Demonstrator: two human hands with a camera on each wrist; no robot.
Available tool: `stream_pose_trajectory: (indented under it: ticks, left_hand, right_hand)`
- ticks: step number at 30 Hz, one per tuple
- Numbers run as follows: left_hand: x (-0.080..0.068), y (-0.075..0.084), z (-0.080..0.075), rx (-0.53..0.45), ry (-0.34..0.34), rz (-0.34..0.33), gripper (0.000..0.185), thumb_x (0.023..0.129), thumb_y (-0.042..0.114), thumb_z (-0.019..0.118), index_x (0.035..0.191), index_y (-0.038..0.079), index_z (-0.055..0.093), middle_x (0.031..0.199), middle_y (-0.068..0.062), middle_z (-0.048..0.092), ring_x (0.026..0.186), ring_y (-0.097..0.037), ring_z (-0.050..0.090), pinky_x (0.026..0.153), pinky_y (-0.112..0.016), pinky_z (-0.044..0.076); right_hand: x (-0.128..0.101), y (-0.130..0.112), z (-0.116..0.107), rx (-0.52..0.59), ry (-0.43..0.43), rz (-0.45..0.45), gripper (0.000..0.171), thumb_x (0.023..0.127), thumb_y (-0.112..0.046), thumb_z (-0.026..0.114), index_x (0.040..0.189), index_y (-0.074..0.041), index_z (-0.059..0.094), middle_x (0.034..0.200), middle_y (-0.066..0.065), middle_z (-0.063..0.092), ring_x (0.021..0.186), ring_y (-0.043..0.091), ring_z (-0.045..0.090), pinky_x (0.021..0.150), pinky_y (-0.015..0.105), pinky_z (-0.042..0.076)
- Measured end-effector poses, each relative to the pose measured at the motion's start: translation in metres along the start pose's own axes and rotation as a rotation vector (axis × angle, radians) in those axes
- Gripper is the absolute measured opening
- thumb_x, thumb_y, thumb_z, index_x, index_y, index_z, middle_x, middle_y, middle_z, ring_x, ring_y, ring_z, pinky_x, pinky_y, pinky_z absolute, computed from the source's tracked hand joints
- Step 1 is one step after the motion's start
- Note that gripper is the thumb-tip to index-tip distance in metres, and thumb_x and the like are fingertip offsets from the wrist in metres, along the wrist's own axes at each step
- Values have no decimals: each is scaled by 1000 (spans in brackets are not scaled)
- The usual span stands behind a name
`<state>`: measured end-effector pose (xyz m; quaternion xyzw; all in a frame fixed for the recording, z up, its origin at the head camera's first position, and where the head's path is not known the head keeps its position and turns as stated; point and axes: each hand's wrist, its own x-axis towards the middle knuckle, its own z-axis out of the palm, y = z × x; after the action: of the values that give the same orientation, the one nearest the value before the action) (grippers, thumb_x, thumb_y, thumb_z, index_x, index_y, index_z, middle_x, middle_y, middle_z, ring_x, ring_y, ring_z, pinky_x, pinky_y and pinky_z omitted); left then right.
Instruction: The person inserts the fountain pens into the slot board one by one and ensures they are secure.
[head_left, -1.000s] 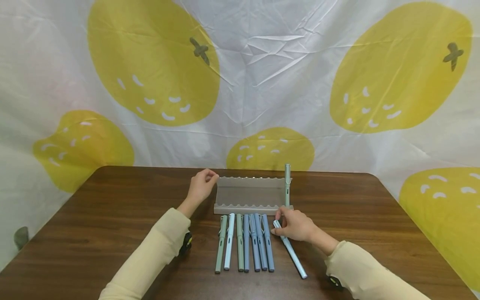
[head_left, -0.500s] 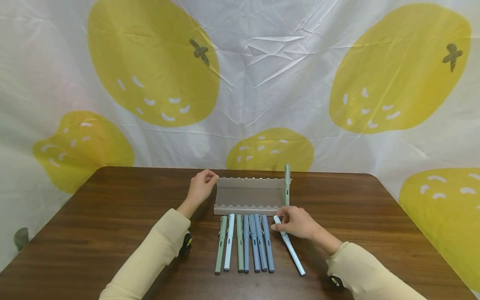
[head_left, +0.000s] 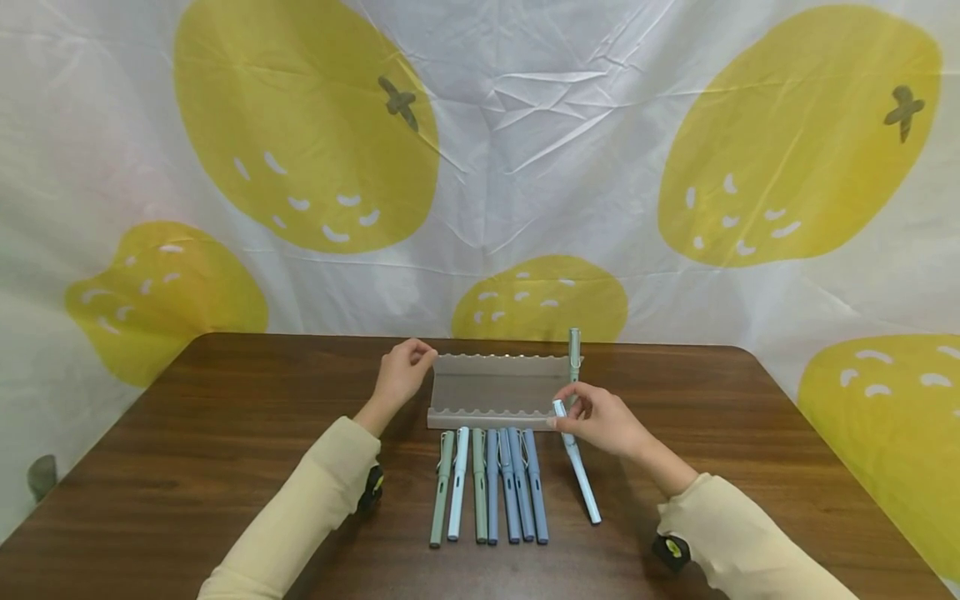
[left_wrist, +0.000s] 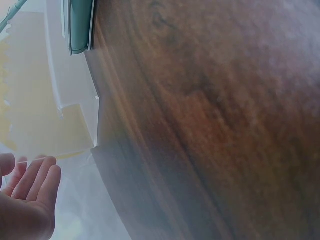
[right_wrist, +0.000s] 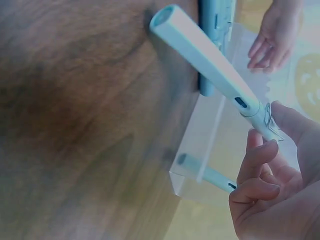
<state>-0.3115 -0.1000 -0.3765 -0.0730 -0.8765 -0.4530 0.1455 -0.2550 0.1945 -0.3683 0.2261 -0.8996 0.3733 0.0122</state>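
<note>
Head view evenly lit, fairly sharp; wrist views hazy, tabletop grain blurred, pale sheen upper right in left wrist.

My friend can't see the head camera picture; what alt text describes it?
A person's right-hand grip pinches a pale blue pen in front of a clear scalloped rack; the left-hand grip is at its left end. One green pen sits at the rack's right end, and seven pens lie side by side on the brown table.
</note>
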Motion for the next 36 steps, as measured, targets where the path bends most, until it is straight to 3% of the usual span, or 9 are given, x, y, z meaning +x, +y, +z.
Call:
stream_pose_trajectory:
  ticks: [8,19,28,36]
  left_hand:
    - [1,1,-1,0,-1,-11,20,89,19,54,92,1,61,92,-14,63,91,-27,58,76,-39,45]
    - [0,4,-2,5,0,-13,20,89,19,54,92,0,61,93,-15,63,91,-28,58,77,-40,45]
    - [1,1,0,6,4,-8,19,88,18,54,91,0,61,92,-14,63,91,-28,58,76,-39,45]
    - [1,0,1,4,-1,-13,20,89,19,54,91,0,61,94,-15,63,92,-28,58,77,-39,45]
  right_hand:
    - [5,-5,-8,25,53,-3,29,79,-26,67,100,-10,55,69,-1,57,59,17,52,51,30,43]
    - [14,-16,-13,16,120,-41,30,78,-27,67,101,-11,55,68,-1,56,51,15,47,44,29,38]
    - [23,-19,-22,-7,165,4,34,79,-31,66,103,-10,55,70,0,57,59,18,51,51,31,40]
    - [29,-21,-31,-40,231,-9,36,79,-30,66,105,-8,55,72,1,57,63,17,52,55,32,41]
